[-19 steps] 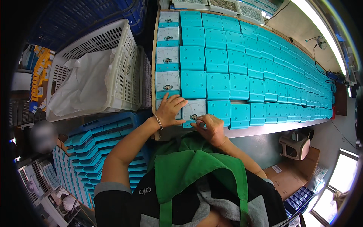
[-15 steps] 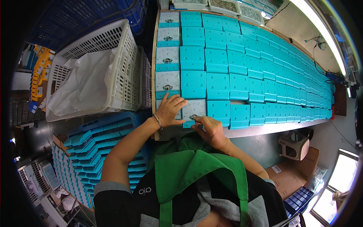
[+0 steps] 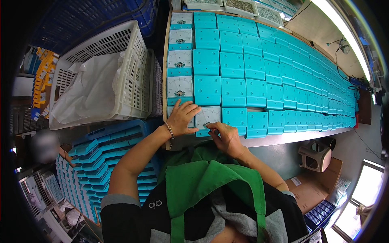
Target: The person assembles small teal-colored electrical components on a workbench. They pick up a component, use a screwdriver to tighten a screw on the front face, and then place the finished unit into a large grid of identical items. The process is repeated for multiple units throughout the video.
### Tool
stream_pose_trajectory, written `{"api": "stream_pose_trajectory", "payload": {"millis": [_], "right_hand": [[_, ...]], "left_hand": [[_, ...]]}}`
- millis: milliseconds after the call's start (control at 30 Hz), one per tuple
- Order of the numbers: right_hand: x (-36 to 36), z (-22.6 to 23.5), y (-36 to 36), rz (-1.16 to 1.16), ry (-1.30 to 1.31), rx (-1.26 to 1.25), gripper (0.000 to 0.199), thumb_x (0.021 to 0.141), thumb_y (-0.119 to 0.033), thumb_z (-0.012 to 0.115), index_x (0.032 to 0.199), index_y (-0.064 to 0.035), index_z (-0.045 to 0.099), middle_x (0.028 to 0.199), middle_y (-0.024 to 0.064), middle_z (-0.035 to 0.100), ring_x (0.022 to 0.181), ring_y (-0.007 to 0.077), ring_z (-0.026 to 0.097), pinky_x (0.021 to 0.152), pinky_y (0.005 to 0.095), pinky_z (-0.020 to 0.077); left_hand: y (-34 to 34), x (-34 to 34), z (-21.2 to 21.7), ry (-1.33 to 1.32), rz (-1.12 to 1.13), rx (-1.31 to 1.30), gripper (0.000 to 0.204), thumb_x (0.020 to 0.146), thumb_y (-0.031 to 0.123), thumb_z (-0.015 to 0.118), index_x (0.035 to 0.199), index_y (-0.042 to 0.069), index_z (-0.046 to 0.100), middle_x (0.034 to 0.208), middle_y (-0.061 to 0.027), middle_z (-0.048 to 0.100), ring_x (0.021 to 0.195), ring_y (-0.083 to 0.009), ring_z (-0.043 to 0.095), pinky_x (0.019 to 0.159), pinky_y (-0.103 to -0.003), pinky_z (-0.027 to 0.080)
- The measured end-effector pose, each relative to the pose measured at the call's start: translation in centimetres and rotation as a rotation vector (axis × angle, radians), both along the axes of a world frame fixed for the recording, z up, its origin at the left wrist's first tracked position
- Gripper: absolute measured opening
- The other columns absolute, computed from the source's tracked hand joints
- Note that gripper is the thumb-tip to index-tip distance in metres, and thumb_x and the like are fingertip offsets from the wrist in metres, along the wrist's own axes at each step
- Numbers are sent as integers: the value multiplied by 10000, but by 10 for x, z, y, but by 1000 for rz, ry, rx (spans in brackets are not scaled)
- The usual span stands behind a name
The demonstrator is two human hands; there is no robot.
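Observation:
A teal meter with a white dial face point(image 3: 207, 114) lies at the near edge of the table, in the row closest to me. My left hand point(image 3: 182, 118) rests over its left side, fingers spread and thumb near its lower left corner. Part of another dial is covered by that hand. At the bottom of the dial, by the small metal movement, my right hand point(image 3: 227, 139) has thumb and forefinger pinched together. What they hold, if anything, is too small to make out. Further dial-faced meters point(image 3: 180, 86) line the left column.
Rows of teal housings point(image 3: 233, 91) cover the table to the right. White trays of small parts point(image 3: 240, 7) stand at the back. A white crate point(image 3: 135, 77) is on the left, with stacked teal parts point(image 3: 91, 162) below it. A stool point(image 3: 315, 156) and cardboard box point(image 3: 312, 186) stand right.
My right hand's fingers have shifted slightly at the bottom of the dial, with the thumb drawn lower. My left hand stays put. A blurred grey patch has appeared at the far left.

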State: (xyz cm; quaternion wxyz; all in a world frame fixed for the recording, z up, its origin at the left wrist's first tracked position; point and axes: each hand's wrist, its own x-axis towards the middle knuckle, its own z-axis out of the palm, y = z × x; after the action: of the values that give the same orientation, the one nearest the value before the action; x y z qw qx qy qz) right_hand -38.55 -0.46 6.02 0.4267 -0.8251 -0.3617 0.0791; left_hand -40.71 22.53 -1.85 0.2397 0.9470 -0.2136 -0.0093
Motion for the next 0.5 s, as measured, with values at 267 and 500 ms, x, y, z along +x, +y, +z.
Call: {"api": "stream_pose_trajectory", "payload": {"millis": [267, 500], "right_hand": [[6, 18, -8, -125, 178, 176, 222, 785, 58, 650, 968, -42, 573, 867, 98, 658, 673, 197, 624, 612, 315, 501], [25, 52, -45, -408, -17, 542, 232, 842, 95, 570, 1041, -2, 499, 1063, 168, 550, 937, 219, 586, 839, 326, 509]], "left_hand": [[-16, -6, 22, 28, 88, -64, 806, 626, 426, 783, 1308, 126, 473, 1294, -110, 434, 1272, -308, 386, 1056, -610, 240], [-89, 14, 44, -24, -36, -59, 661, 713, 367, 724, 1274, 93, 507, 1354, -131, 400, 1301, -339, 356, 1043, -614, 249]]}}
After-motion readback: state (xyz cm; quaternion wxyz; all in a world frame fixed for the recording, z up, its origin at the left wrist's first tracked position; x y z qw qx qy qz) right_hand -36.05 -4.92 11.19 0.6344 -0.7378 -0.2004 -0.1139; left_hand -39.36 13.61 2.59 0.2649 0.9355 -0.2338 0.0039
